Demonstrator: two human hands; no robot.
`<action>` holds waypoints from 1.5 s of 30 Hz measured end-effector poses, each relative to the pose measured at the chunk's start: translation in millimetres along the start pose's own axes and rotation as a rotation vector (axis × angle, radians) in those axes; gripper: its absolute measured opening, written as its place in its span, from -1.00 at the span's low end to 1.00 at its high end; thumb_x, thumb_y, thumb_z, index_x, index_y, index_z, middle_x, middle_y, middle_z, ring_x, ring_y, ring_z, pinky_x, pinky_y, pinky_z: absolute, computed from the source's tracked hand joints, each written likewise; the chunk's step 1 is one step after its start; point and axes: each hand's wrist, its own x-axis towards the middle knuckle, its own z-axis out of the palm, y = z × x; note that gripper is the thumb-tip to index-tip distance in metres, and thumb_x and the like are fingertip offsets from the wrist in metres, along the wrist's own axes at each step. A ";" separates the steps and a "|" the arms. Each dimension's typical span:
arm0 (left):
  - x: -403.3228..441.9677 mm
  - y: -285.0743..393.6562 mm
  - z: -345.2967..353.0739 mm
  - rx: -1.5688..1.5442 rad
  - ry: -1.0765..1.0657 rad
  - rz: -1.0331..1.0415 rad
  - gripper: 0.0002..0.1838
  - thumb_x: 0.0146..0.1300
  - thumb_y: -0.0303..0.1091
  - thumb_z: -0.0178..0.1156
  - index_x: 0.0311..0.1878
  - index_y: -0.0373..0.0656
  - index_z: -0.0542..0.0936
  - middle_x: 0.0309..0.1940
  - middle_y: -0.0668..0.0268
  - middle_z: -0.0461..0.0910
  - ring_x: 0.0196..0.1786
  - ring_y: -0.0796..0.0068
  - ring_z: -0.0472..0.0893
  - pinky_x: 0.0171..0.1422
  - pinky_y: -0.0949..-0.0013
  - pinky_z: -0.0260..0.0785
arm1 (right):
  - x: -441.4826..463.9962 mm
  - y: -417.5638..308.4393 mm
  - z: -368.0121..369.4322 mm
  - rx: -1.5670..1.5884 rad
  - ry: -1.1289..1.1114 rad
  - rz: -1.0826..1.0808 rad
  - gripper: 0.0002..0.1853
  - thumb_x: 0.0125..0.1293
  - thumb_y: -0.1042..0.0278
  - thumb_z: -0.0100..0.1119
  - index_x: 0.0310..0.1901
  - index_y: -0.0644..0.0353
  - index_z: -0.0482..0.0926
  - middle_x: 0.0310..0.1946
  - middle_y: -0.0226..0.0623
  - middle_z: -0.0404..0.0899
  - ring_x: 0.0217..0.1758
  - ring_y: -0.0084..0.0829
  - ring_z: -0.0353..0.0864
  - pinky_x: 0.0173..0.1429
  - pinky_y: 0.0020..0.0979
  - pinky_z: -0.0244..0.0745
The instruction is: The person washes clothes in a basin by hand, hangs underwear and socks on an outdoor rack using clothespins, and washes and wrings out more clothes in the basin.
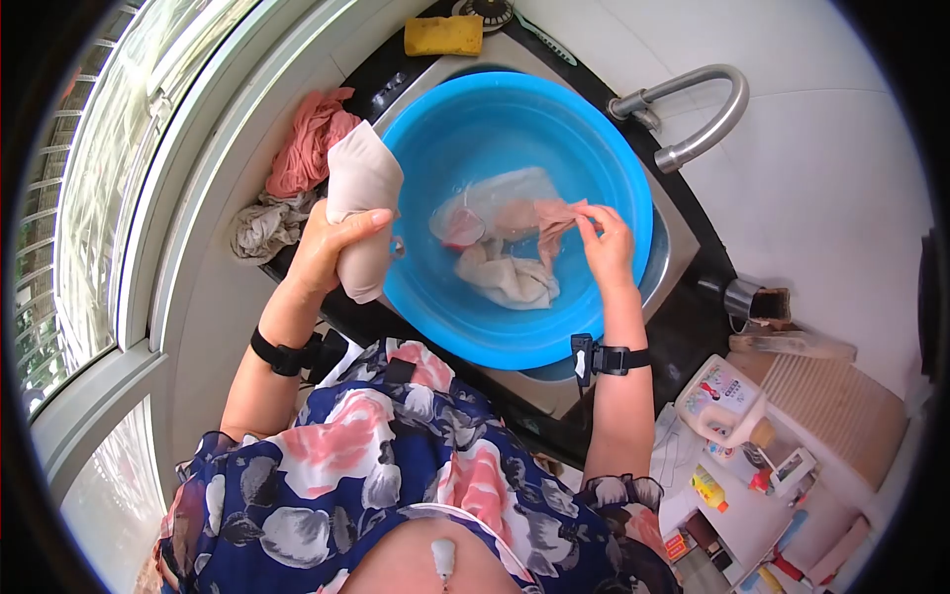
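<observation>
While btwn R fingertips (584, 211), pink cloth (556, 221)

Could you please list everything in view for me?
Basin: one, blue, on sink
Sink: one, steel, under basin
Tap: one, silver, right
Sponge: one, yellow, top
Bundle: one, pale, left hand
Thin cloth: one, pink, right hand
Wet cloth: one, white, basin
Clear item: one, colourless, basin
Heaped cloths: two, pink, beige, left
Jug: one, white, lower right
Small items: several, mixed, lower right
Window frame: one, white, left
Floral top: one, navy, worn
Wrist straps: two, black, forearms
Left hand: one, bare, around bundle
Right hand: one, bare, pinching thin cloth
</observation>
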 end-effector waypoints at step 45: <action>36.3 -70.9 146.1 -0.154 -0.594 -0.347 -0.39 0.35 0.20 0.04 0.19 -0.12 0.44 -0.10 0.32 0.59 -0.05 0.46 0.57 0.10 0.25 0.46 | -45.6 -70.0 6.4 1.012 0.278 0.286 -0.84 0.41 0.37 0.11 -0.14 0.30 0.52 -0.24 -0.29 0.59 -0.21 -0.56 0.55 -0.10 -0.53 0.48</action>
